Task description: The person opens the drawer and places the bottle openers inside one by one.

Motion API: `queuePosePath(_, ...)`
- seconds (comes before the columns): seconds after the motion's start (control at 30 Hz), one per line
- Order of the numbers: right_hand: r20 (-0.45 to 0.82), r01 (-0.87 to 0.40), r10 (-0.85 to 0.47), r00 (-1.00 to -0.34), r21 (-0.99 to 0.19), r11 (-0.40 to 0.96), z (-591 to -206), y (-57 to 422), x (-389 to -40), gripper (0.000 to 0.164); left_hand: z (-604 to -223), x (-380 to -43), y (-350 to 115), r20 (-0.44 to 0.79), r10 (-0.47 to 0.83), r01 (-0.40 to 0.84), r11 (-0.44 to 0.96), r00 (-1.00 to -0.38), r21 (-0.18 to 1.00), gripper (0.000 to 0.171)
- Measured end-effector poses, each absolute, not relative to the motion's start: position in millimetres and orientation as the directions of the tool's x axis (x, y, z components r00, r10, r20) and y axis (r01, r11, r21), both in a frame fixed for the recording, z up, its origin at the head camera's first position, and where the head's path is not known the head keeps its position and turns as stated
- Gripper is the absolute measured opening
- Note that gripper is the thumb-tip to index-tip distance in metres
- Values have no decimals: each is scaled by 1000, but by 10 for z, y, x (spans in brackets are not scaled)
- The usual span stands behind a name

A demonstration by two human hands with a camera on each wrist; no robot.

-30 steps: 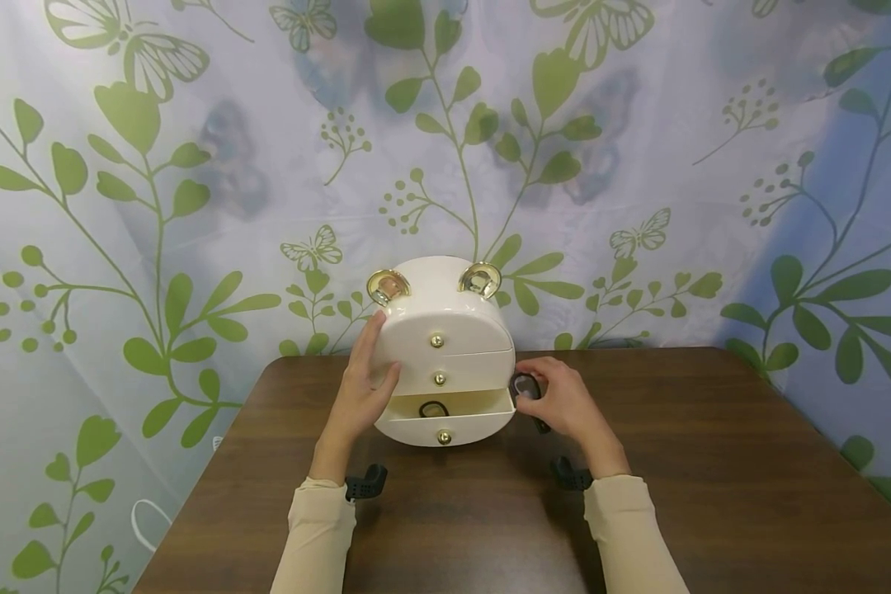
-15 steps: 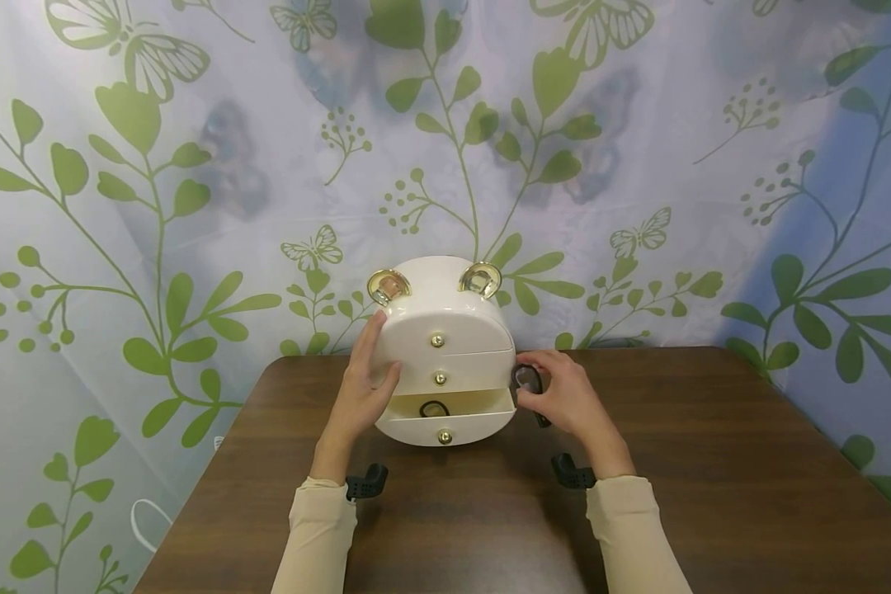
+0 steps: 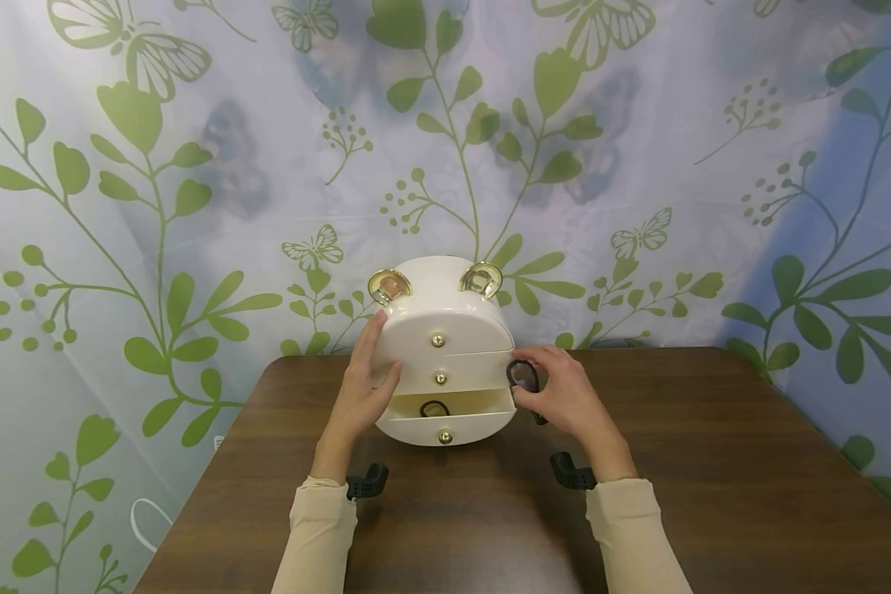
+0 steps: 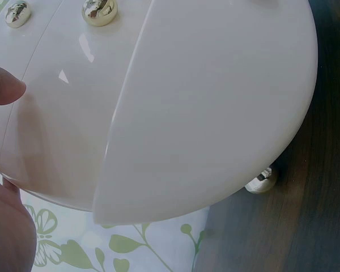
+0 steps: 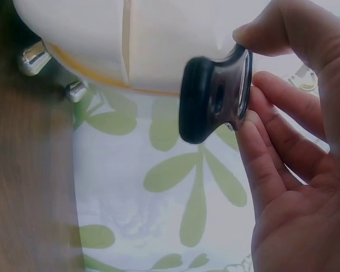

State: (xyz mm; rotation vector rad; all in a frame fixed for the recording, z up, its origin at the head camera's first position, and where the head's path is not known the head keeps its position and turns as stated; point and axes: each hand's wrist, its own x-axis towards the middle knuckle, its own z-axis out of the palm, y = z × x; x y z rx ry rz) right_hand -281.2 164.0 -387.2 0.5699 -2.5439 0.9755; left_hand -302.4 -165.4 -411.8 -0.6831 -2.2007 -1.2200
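Note:
A cream drawer box (image 3: 445,285) with gold ears and gold knobs stands on the table. Its bottom drawer (image 3: 408,432) is pulled out, and a small black oval ring (image 3: 434,408) lies inside. My left hand (image 3: 356,392) rests against the box's left side, fingers straight up along it and thumb (image 4: 8,86) over the front. At the right side of the box, my right hand (image 3: 564,400) pinches a glossy black piece (image 5: 215,93) between thumb and fingertips. In the right wrist view it has flared ends; in the head view, an oval rim around a clear centre.
The dark wooden table (image 3: 460,528) extends to both sides and in front of the box. Close behind hangs a curtain (image 3: 267,132) printed with leaves and butterflies. A white cord (image 3: 143,528) loops beyond the table's left edge.
My right hand shifts slightly with the black piece, whose rim sits a little higher and closer to the box's right side. My left hand and the drawer stay where they were.

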Motion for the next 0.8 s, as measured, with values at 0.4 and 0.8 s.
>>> queuePosePath(0.4, 512, -567, -303, -804, -507, 649, -3851, 1512, -2785, 49, -4108, -3009, -1653, 646, 170, 639, 466, -744, 612, 80)
queuePosePath(0.8, 498, -582, -335, -800, -505, 637, -3885, 1390, -2767, 49, -4117, -3017, -1650, 656, 172, 648, 465, -735, 604, 82)
